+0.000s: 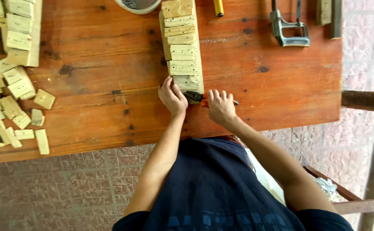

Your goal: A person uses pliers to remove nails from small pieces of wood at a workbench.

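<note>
- the left hand (pixel 172 97) lies flat, fingers together, against the near left corner of the plank (pixel 182 47), pressing it to the table (pixel 259 85); my guess is this keeps the wood from sliding while the other hand works.
- the right hand (pixel 220 107) is closed around the orange handles of the pliers (pixel 197 98), whose dark nose points left and meets the plank's near end; that end sits closest to the body, likely so the tool can bite without a long reach.
- the plank runs straight away from the person, near the middle of the table, with short pale blocks (pixel 182 52) lying across its top in a row, some with small dark holes.
- loose offcuts (pixel 44 99) are heaped at the left edge, well apart from the hands, seemingly put aside there.
- a metal clamp (pixel 289 30), a yellow handle (pixel 218 7) and a round grey dish (pixel 138 5) rest along the far edge, out of the way but reachable.
- the table is reddish varnished wood with dark knots and small holes; it is worn.
- the floor (pixel 88 179) below is pinkish paving, and a wooden frame (pixel 349 201) stands at lower right.
</note>
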